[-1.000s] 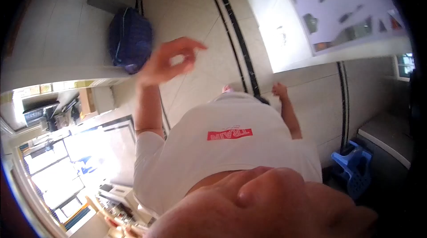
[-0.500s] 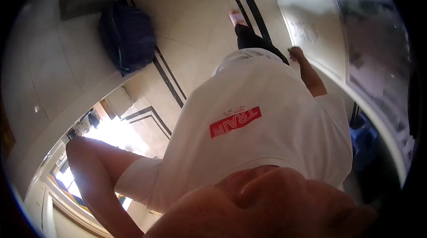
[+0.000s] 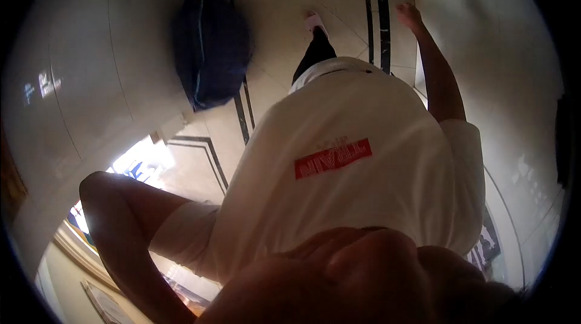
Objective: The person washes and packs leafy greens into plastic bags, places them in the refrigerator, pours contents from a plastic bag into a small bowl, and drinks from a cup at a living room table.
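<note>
My right hand (image 3: 410, 16) swings out ahead of my body at the end of a stretched arm, beside a pale wall. Its fingers look curled in, and nothing shows in them. Bent sharply at the elbow, my left arm (image 3: 124, 227) reaches back up towards my head, with its hand outside the picture. A white T-shirt (image 3: 357, 203) with a red printed label (image 3: 333, 159) covers my body. One foot in a pale pink slipper (image 3: 315, 21) steps on the floor below dark trousers (image 3: 315, 55).
A dark blue bag (image 3: 212, 52) with a light zip line is to my left. Dark stripes cross the pale tiled floor (image 3: 272, 21). Shiny pale walls (image 3: 496, 82) flank me. Bright light (image 3: 145, 157) comes from behind on the left, near a framed panel (image 3: 106, 303).
My right hand has swung forward, away from my body. The blue bag has shifted right in view, and the blue object at the right has gone from sight. My left arm stays bent.
</note>
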`<state>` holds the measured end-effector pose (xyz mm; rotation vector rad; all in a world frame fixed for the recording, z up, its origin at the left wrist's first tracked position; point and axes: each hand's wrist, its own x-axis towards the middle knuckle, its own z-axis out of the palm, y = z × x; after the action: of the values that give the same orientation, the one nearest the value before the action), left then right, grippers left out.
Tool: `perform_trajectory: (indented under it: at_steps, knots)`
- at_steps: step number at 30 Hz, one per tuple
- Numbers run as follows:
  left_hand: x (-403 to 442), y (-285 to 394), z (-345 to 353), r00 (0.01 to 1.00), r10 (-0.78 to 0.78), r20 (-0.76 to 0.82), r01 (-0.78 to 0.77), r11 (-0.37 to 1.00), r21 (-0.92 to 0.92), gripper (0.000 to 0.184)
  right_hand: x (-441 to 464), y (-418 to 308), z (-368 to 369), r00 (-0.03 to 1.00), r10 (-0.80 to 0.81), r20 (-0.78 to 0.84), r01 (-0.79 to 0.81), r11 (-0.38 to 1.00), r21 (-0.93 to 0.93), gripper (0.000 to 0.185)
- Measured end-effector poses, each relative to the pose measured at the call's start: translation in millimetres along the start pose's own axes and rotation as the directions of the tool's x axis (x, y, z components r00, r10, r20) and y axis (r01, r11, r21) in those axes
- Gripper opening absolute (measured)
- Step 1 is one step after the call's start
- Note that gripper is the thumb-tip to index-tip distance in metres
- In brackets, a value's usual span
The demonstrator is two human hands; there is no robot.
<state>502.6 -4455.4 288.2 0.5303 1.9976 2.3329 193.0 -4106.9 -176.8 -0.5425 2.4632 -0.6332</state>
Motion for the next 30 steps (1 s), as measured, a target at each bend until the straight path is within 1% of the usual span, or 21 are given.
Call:
perform_trajectory:
  at_steps: [1,3,4,5,6,7,8,9,10,12,14,17,18,21,22,24,25,26,27,28,30]
  knots:
    - [19,-5,-31,1.0,-0.01,0.004,0.01,1.0,-0.009,0.055,28,-25,-9,0.997,0.079,0.013,-0.08,0.967,0.244,0.024]
    - [63,-12,-91,1.0,-0.01,0.027,0.011,1.0,-0.022,0.055,133,32,35,0.776,-0.594,-0.213,0.491,0.781,-0.387,0.026]
    - [86,-14,-124,0.999,-0.016,0.029,0.017,0.999,-0.035,0.056,138,21,30,0.941,-0.332,-0.069,0.339,0.921,0.193,0.027]
    - [107,-13,-146,0.999,-0.006,0.051,0.008,0.999,-0.038,0.056,141,8,23,0.996,-0.031,0.083,-0.032,0.754,0.656,0.032]
    - [131,-16,-172,0.997,-0.001,0.076,0.005,0.999,-0.049,0.056,144,6,23,0.979,-0.173,0.105,0.134,0.943,0.305,0.032]
    - [154,-18,-200,0.996,-0.004,0.093,0.009,0.998,-0.06,0.057,148,4,23,0.941,-0.316,0.124,0.336,0.916,-0.217,0.032]
    - [182,-23,-228,0.994,-0.01,0.111,0.017,0.998,-0.067,0.057,151,3,23,0.883,-0.448,0.141,0.442,0.692,-0.57,0.032]
    - [209,-28,-254,0.991,-0.018,0.135,0.028,0.997,-0.074,0.058,150,3,18,0.985,-0.15,0.088,0.17,0.938,-0.303,0.022]
    - [236,-34,-279,0.986,-0.02,0.163,0.034,0.996,-0.084,0.058,143,3,17,0.98,0.154,0.128,-0.156,0.988,0.004,0.019]
    - [293,-54,-330,0.977,-0.018,0.214,0.043,0.993,-0.114,0.059,137,15,21,0.709,0.654,0.264,-0.676,0.524,0.517,0.027]
    - [356,-80,-379,0.966,0.004,0.258,0.038,0.987,-0.159,0.059,147,65,41,0.567,0.704,0.429,-0.824,0.494,0.278,0.027]
    - [448,-117,-445,0.957,0.034,0.289,0.028,0.977,-0.209,0.061,185,-13,-32,0.283,0.849,0.446,-0.893,0.064,0.446,0.024]
    - [474,-123,-460,0.953,0.046,0.299,0.021,0.976,-0.218,0.061,200,-22,-47,0.279,0.854,0.44,-0.896,0.067,0.438,0.023]
    - [560,-137,-531,0.955,0.052,0.292,0.017,0.973,-0.228,0.062,347,36,-48,0.351,0.835,0.424,-0.9,0.177,0.398,0.03]
    - [586,-137,-554,0.955,0.061,0.291,0.007,0.974,-0.228,0.062,409,37,-64,0.468,0.787,0.402,-0.84,0.255,0.479,0.035]
    - [626,-137,-596,0.965,0.066,0.252,-0.008,0.974,-0.224,0.063,573,19,-128,0.498,0.782,0.373,-0.841,0.541,-0.011,0.053]
    - [626,-124,-594,0.966,0.084,0.245,-0.028,0.974,-0.223,0.064,604,50,-133,0.931,0.333,0.152,-0.274,0.909,-0.314,0.048]
    - [635,-121,-612,0.968,0.103,0.23,-0.049,0.972,-0.231,0.064,682,40,-148,0.871,0.376,0.315,-0.264,0.901,-0.345,0.042]
    - [647,-119,-630,0.967,0.122,0.224,-0.068,0.969,-0.236,0.064,723,-12,-182,0.977,-0.208,-0.051,0.158,0.86,-0.485,0.035]
    - [664,-122,-659,0.967,0.138,0.212,-0.082,0.964,-0.253,0.065,765,-130,-265,0.988,0.117,0.099,-0.078,0.94,-0.333,0.034]
    - [705,-126,-720,0.963,0.164,0.212,-0.106,0.959,-0.263,0.066,866,-226,-328,0.985,0.003,-0.173,-0.005,1.0,-0.008,0.025]
